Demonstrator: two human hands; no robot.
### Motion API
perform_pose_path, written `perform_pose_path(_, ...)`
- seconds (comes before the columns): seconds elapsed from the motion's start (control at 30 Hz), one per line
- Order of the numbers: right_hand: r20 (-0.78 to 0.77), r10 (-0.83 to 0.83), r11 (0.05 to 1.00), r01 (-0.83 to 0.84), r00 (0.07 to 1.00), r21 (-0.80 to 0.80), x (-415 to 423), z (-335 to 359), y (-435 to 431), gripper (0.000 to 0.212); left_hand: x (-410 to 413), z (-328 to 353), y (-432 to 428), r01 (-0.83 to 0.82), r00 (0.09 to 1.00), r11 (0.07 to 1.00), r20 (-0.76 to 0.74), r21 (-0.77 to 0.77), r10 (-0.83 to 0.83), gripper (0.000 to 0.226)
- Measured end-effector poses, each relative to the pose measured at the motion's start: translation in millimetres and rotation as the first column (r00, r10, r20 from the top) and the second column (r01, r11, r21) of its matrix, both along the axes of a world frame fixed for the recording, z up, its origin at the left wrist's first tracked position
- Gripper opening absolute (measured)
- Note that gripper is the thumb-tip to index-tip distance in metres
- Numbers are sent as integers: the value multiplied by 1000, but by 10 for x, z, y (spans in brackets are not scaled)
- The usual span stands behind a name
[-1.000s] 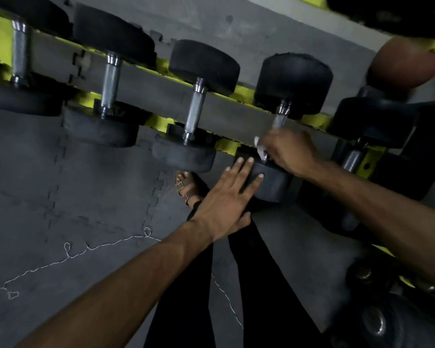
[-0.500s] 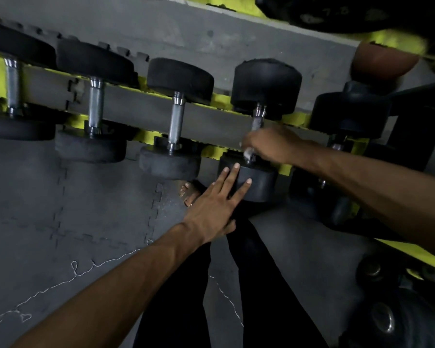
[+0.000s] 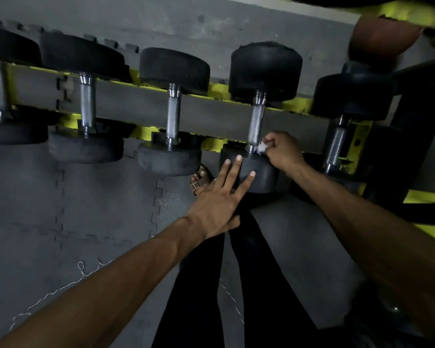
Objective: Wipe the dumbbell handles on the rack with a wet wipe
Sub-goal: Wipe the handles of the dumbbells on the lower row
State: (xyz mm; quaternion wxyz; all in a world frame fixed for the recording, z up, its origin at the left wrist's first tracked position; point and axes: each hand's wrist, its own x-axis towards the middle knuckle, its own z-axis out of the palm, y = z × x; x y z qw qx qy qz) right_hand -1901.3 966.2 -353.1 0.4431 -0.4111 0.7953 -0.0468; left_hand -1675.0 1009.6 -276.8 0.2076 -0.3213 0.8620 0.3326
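One dumbbell on rack, wipe at handle.
Hands: right hand fingers curled, pinching white wipe against handle's lower end; left hand fingers straight, spread, flat on near weight just below the wipe.
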Motion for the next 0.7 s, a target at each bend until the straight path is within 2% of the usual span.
perform_pose_path(0.1, 165, -131, 982, 105, 978, 155, 38, -84, -194, 24, 10, -8, -14, 20, 1000, 1000, 1, -5, -20, 120)
perform_pose_path(0.2, 291, -177, 963, 104, 940, 247, 44, -82, -305, 29, 27, -23, -35, 45, 999, 999, 9, 2, -45, 120)
perform_pose_path(0.3, 314, -178, 972, 116, 933, 206, -48, -51, -222, 25, 26, 45, -79, 65, 998, 998, 27, 27, -65, 118)
perform_pose_path(0.37, 287, -213, 972, 172, 934, 162, -88, 0, -93, 11, 22, 80, -110, 78, 997, 996, 28, 41, -79, 117)
perform_pose_path(0.43, 252, -113, 993, 103, 961, 53, -84, 41, 14, 9, 27, 78, -125, 81, 996, 996, 24, 44, -83, 118)
perform_pose_path(0.53, 181, 236, 961, -201, 955, -192, -54, 87, -51, 14, 28, 66, -100, 87, 996, 996, 23, 17, -87, 120)
perform_pose_path(0.57, 115, 390, 897, -350, 914, -270, -39, 109, -107, 12, 29, 59, -86, 91, 996, 996, 23, 13, -91, 121)
perform_pose_path(0.6, -6, 545, 793, -518, 838, -321, -1, 155, -193, 11, 29, 43, -69, 93, 995, 996, 20, 8, -94, 122)
perform_pose_path(0.63, -146, 696, 643, -700, 703, -309, 2, 134, -272, 10, 28, 27, -62, 93, 996, 996, 15, 5, -93, 123)
perform_pose_path(0.67, -301, 797, 471, -851, 524, -233, 74, 172, -366, 8, 31, 5, -51, 86, 996, 996, 11, 3, -86, 123)
perform_pose_path(0.7, -393, 875, 269, -959, 282, -90, 150, 135, -448, 8, 35, -21, -48, 78, 997, 997, 9, -7, -78, 124)
